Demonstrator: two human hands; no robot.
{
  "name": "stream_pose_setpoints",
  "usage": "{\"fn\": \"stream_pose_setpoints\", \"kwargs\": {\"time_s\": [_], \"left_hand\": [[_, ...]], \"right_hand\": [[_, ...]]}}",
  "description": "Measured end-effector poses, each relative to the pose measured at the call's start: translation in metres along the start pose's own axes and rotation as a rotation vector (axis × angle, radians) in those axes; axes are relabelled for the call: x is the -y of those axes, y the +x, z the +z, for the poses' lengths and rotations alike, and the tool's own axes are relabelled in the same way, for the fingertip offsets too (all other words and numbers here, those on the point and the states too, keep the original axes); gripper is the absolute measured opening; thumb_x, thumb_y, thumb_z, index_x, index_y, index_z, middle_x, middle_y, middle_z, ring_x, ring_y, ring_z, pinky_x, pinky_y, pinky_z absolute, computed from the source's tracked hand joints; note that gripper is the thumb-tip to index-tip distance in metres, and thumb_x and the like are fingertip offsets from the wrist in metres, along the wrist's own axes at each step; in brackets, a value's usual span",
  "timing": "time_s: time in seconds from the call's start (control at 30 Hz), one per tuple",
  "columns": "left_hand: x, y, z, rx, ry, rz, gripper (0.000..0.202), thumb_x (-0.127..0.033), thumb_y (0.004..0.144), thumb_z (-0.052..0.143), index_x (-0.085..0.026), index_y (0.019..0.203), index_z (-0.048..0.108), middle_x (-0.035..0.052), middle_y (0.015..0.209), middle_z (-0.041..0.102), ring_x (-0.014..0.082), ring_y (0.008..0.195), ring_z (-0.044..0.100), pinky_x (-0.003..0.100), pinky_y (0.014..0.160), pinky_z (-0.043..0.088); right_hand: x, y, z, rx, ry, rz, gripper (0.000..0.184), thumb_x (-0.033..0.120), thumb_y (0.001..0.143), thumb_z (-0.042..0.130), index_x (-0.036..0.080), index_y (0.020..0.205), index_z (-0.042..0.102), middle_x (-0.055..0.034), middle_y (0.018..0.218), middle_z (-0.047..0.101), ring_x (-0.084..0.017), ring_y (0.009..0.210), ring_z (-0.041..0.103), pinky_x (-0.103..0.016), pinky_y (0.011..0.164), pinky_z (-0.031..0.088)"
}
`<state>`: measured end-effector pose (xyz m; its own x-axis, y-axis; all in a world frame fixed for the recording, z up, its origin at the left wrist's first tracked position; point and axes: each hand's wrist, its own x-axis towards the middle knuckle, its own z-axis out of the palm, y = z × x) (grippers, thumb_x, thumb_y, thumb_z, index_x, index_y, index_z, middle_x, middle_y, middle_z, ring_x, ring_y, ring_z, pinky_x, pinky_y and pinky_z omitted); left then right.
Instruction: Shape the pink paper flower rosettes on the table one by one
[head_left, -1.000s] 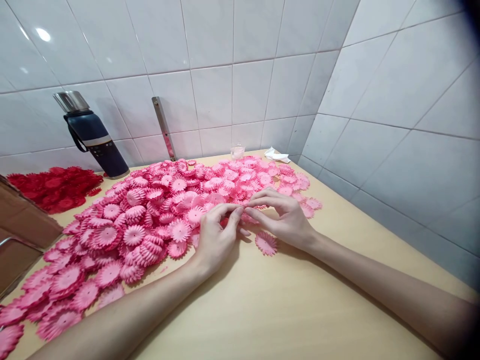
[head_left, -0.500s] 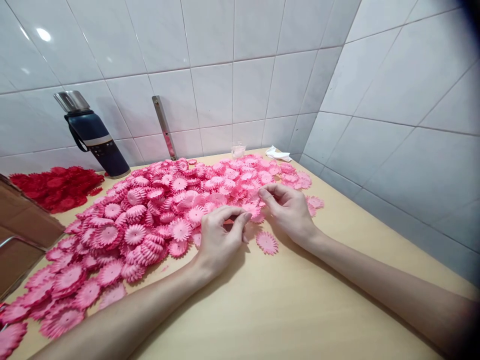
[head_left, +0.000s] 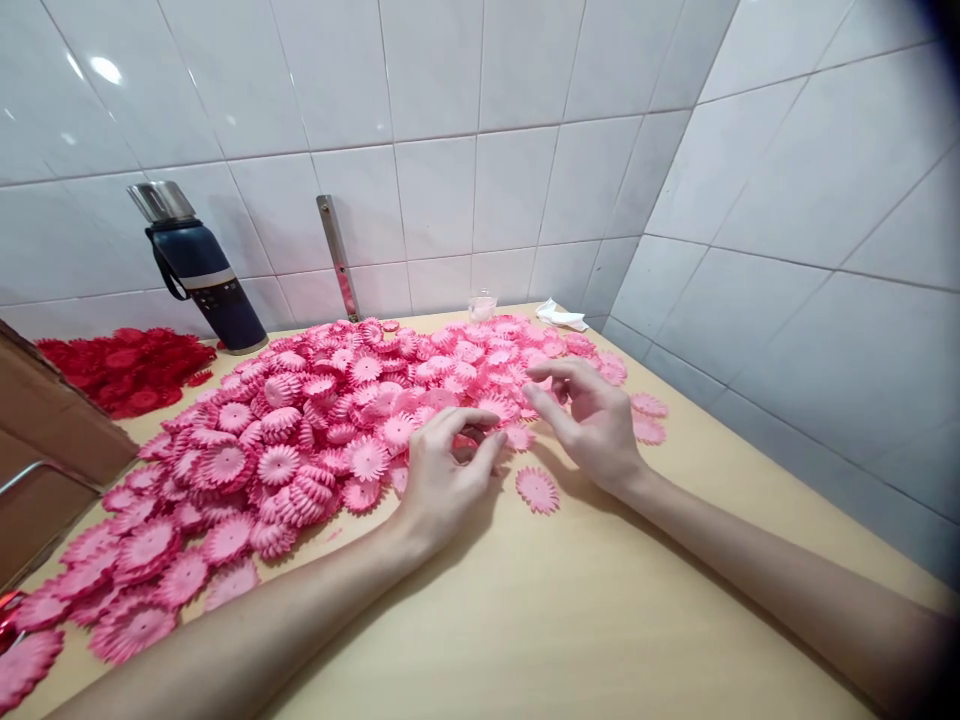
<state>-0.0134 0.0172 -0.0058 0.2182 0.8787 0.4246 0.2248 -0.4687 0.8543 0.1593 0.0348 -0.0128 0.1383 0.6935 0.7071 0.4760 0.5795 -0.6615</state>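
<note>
A large heap of pink petal-edged discs (head_left: 367, 370), like paper or fabric flower layers with a small hole in the middle, covers the table's back and left. My left hand (head_left: 450, 475) is at the heap's front edge, thumb and fingers curved apart, with nothing visible between them. To its right, my right hand (head_left: 592, 425) hovers over the table, its thumb and forefinger parted and no disc showing in them. A single pink disc (head_left: 538, 490) lies flat on the wood between the hands. Other pink discs (head_left: 649, 430) rest just beyond my right hand.
A pile of red discs (head_left: 124, 370) lies at the back left beside a brown cardboard box (head_left: 52, 460). Against the tiled wall stand a dark blue flask (head_left: 206, 275) and a metal strip (head_left: 337, 255). A small clear cup (head_left: 482, 305) and crumpled white tissue (head_left: 561, 316) are behind the heap.
My right thumb and forefinger have parted from a pinch, and my left thumb and fingers have spread a little. The whole view has shifted slightly.
</note>
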Motion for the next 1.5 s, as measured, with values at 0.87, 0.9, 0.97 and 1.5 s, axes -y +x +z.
{"fn": "stream_pose_setpoints", "kwargs": {"time_s": [0.87,0.9,0.97,1.5], "left_hand": [[0.000,0.003,-0.001,-0.041,-0.384,-0.180,0.024,-0.023,0.077,0.067,-0.014,0.100,0.064,0.0085,0.096,0.068,0.0204,0.092,0.067,0.032,0.074,0.060],[0.000,0.003,-0.001,-0.036,-0.374,-0.176,0.024,-0.023,0.078,0.067,-0.014,0.100,0.065,0.0087,0.097,0.069,0.0204,0.093,0.067,0.032,0.075,0.060],[0.000,0.003,-0.001,-0.030,-0.361,-0.173,0.024,-0.023,0.078,0.066,-0.014,0.100,0.065,0.0091,0.098,0.069,0.0203,0.094,0.067,0.032,0.077,0.060],[0.000,0.004,0.000,-0.002,-0.265,-0.194,0.017,-0.027,0.080,0.064,-0.012,0.086,0.065,0.0088,0.088,0.069,0.0181,0.084,0.066,0.032,0.079,0.056]], "right_hand": [[0.014,-0.012,0.004,0.292,0.674,0.573,0.025,0.025,0.068,0.078,0.020,0.075,0.055,-0.0012,0.077,0.068,-0.017,0.075,0.065,-0.031,0.069,0.053],[0.014,-0.012,0.004,0.298,0.664,0.564,0.023,0.026,0.069,0.078,0.020,0.076,0.057,-0.0012,0.077,0.067,-0.016,0.074,0.065,-0.031,0.068,0.053],[0.015,-0.011,0.004,0.307,0.645,0.551,0.019,0.028,0.072,0.076,0.019,0.076,0.059,-0.0007,0.075,0.066,-0.015,0.070,0.064,-0.029,0.066,0.052],[0.015,-0.008,0.002,0.280,0.722,0.617,0.029,0.027,0.066,0.079,0.020,0.072,0.051,0.0013,0.070,0.065,-0.015,0.070,0.064,-0.029,0.064,0.053]]}}
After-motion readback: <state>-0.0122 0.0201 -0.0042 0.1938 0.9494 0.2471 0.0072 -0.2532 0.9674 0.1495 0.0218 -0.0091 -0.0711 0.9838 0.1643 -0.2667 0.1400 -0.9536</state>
